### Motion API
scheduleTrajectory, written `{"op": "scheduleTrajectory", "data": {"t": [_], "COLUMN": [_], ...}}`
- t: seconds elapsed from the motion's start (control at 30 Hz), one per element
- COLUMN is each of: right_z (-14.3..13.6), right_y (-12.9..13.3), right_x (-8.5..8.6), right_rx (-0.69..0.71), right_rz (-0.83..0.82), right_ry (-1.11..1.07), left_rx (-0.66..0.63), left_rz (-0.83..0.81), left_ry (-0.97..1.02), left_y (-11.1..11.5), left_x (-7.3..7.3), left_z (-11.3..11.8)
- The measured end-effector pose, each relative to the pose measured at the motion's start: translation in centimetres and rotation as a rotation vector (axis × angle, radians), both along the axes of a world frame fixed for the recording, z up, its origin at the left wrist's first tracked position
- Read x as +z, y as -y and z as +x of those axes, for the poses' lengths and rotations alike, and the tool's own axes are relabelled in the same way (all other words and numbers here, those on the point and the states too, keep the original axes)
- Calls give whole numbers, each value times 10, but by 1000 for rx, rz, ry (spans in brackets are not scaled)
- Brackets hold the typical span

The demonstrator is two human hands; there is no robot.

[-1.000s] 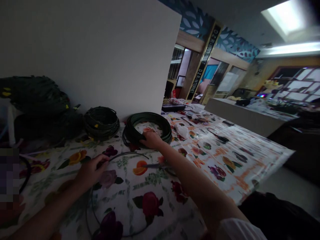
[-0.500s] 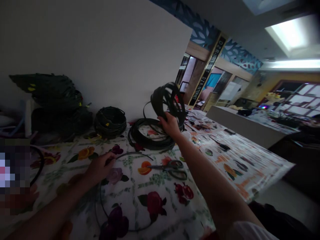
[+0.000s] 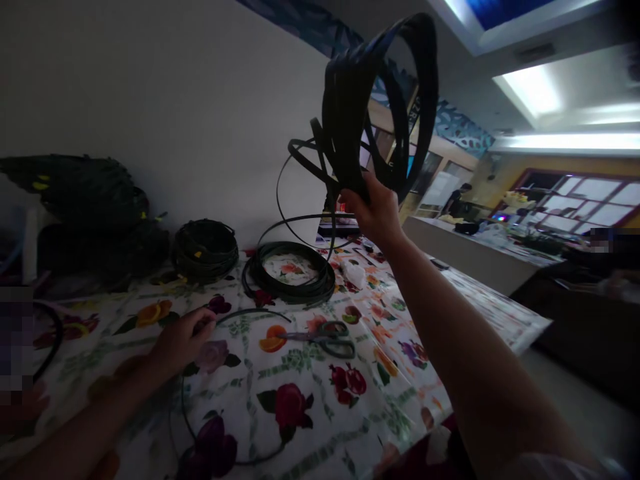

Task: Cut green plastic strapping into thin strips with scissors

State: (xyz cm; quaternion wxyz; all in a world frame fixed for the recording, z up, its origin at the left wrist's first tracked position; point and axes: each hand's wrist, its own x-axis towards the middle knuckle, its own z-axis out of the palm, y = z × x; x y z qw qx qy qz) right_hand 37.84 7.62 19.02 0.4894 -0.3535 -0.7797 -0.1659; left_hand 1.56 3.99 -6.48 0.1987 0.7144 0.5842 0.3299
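Note:
My right hand (image 3: 377, 207) grips a coil of dark flat strip (image 3: 345, 120) and holds it up above the table; loose loops hang from its left side. Below, a second dark coil (image 3: 293, 273) lies flat on the flowered tablecloth (image 3: 235, 400). My left hand (image 3: 187, 337) rests low over the cloth, its fingers closed on a thin dark strip (image 3: 255, 312) whose free end points right. That strip also seems to curve down toward the table's front. Scissors (image 3: 320, 337) with dark handles lie between my hands, their handle loops apart.
A round dark woven basket-like bundle (image 3: 205, 250) stands against the white wall (image 3: 150, 100). Left of it is a large dark pile (image 3: 95, 213). A crumpled clear bag (image 3: 353, 273) lies behind the scissors. In the far right background, a person (image 3: 457, 200) is by a counter.
My right hand has lifted its coil up and to the right, clear of the coil on the table. My left hand stays closed on the thin strip. The view has shifted slightly right.

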Motion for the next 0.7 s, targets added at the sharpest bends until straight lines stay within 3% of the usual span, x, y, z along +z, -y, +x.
{"op": "scheduleTrajectory", "data": {"t": [0.1,0.17,0.27,0.33,0.43,0.5,0.6,0.7], "right_z": [2,2,-3,-14,-35,-46,-55,-55], "right_y": [19,34,53,63,70,72,72,76], "right_x": [9,11,2,-13,-42,-59,-75,-79], "right_rx": [66,70,16,-57,-180,-236,-215,-176], "right_rz": [-20,-33,-42,-22,-57,-42,-34,-54], "right_ry": [-28,-1,97,196,469,646,814,867], "left_rx": [-17,-100,-226,-291,-251,-244,-134,-17], "left_rz": [101,71,-89,-117,-220,-284,-366,-413], "left_ry": [110,228,455,745,1128,1277,1421,1454], "left_y": [6,13,25,29,29,28,25,20], "left_x": [13,31,74,110,162,185,192,177], "left_z": [7,18,45,65,91,101,108,111]}}
